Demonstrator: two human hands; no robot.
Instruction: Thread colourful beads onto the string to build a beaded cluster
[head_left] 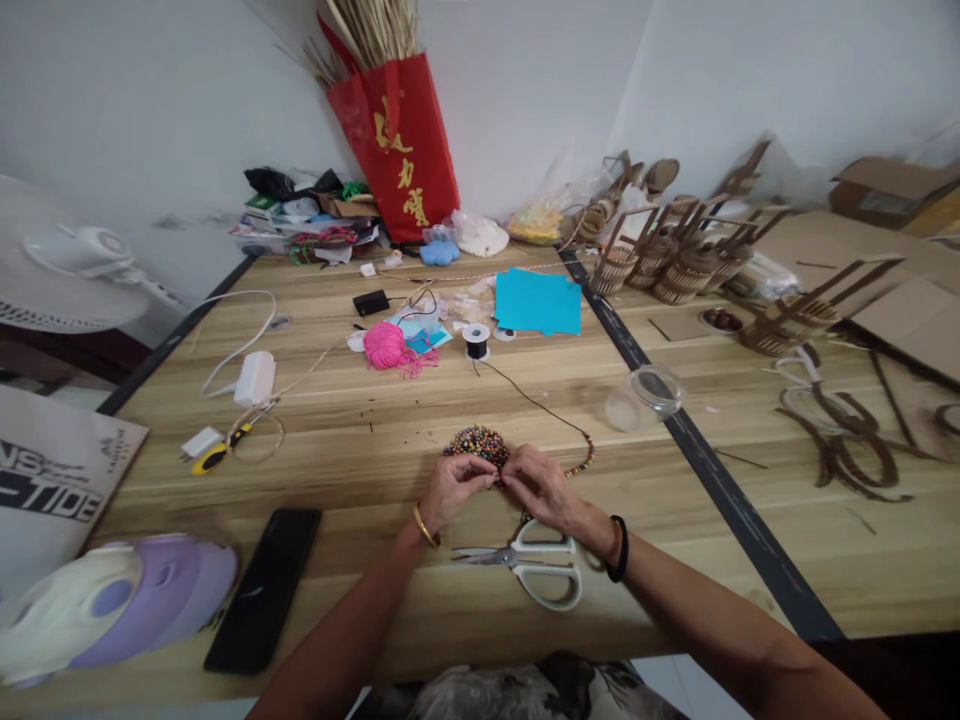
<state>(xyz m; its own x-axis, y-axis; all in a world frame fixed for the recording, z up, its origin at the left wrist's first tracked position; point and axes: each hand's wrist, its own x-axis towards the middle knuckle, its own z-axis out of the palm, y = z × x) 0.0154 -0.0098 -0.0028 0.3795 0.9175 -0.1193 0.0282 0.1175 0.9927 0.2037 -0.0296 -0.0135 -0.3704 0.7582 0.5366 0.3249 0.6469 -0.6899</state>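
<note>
Left hand [452,487] and right hand [541,487] fingertip to fingertip, pinched narrow on something too small to tell, touching near edge of bead pile [478,442]; scissors [534,566] just below.

scissors [529,568] lie before the bead pile [477,441] (phone [264,587] farther left).

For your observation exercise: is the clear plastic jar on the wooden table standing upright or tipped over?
Tipped over. The clear jar lies on its side on the table, its round mouth facing sideways, apart from both hands.
</note>
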